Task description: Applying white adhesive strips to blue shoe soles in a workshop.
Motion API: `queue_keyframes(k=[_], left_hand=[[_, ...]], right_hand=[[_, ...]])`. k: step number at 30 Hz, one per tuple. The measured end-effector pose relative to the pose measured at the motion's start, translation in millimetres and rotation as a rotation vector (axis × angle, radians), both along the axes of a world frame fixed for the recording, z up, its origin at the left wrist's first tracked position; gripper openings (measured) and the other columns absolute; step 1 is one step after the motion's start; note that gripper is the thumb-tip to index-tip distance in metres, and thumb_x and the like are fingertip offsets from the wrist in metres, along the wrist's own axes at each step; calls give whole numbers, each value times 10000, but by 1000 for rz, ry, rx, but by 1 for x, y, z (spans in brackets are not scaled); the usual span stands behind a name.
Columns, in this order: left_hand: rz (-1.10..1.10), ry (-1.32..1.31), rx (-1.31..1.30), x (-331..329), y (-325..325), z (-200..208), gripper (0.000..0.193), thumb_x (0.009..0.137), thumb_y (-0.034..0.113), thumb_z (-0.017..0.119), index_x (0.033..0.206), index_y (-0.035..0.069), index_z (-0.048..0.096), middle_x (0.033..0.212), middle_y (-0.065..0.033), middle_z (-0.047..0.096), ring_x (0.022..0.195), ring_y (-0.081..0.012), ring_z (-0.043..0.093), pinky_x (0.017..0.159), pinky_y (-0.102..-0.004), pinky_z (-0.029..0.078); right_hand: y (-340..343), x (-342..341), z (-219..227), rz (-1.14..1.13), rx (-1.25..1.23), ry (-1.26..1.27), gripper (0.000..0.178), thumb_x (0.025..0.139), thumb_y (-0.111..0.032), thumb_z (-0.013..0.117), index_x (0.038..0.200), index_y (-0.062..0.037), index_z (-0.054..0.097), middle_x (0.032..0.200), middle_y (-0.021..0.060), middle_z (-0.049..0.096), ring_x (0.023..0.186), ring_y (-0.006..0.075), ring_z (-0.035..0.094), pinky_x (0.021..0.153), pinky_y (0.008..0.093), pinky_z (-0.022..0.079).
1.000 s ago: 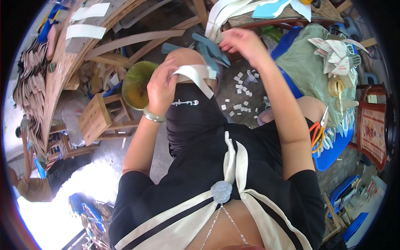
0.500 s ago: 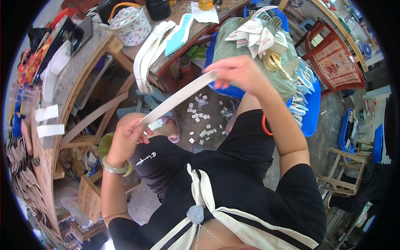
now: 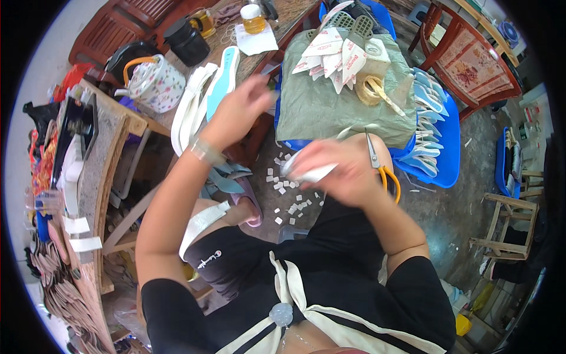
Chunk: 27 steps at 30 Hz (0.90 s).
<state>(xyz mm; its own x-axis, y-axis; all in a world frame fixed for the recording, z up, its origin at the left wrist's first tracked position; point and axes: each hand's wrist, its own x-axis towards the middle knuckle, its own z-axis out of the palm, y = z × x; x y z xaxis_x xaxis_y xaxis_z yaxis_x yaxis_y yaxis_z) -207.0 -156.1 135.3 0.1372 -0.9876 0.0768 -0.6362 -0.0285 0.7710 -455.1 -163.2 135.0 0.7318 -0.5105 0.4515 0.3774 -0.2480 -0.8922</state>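
Observation:
My left hand (image 3: 244, 109) is raised near the blue-and-white insole (image 3: 222, 82) at the table edge; motion smears its fingers. Over my lap, my right hand (image 3: 339, 171) is closed on a white piece (image 3: 318, 173), blurred and too unclear to name more exactly. Draped over my left thigh is a pale strip (image 3: 203, 223). Scissors (image 3: 373, 152) with orange handles rest on my right knee, partly behind my right hand. White curved strips (image 3: 187, 109) hang over the table edge beside the insole.
Ahead, a green cloth (image 3: 336, 112) bears white printed pieces (image 3: 330, 53) and a tape roll (image 3: 369, 90). A blue tub (image 3: 451, 150) of insoles stands right. A floral teapot (image 3: 154, 82) and a jar (image 3: 253, 20) stand on the table. Small white squares (image 3: 283, 184) litter the floor.
The strip stretched between my hands is no longer held that way; one now lies on my left thigh. My left hand rose toward the table; my right came down over my lap. The scissors came into view.

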Motion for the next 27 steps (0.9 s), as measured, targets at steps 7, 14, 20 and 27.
queue_keyframes(k=[7,14,20,27], left_hand=[[221,-469,-379,-46,-203,-8,661,808,457,655,1275,13,506,1150,-205,603,1099,-318,577,932,-389,451],[197,-138,-152,-9,-273,-36,440,883,333,556,1132,-29,566,977,-202,669,895,-337,665,814,-418,509],[500,495,-262,14,-261,-54,280,928,208,496,1038,-42,558,868,-161,655,636,-243,681,548,-338,538],[712,764,-165,67,-230,-108,293,973,224,452,1187,24,468,1081,-164,591,907,-313,665,663,-402,554]], right_hand=[[17,5,-25,70,-63,32,293,695,64,660,950,-78,693,799,65,599,714,228,624,627,280,482],[2,-8,-31,72,-15,10,283,710,64,696,971,-45,705,809,71,624,719,205,622,622,282,474],[-10,-12,-35,3,22,-3,272,719,62,658,961,-58,689,785,68,592,714,217,604,611,281,467],[-10,-11,-27,-12,164,-8,222,776,70,637,974,-19,687,897,79,605,843,185,592,741,271,462]])
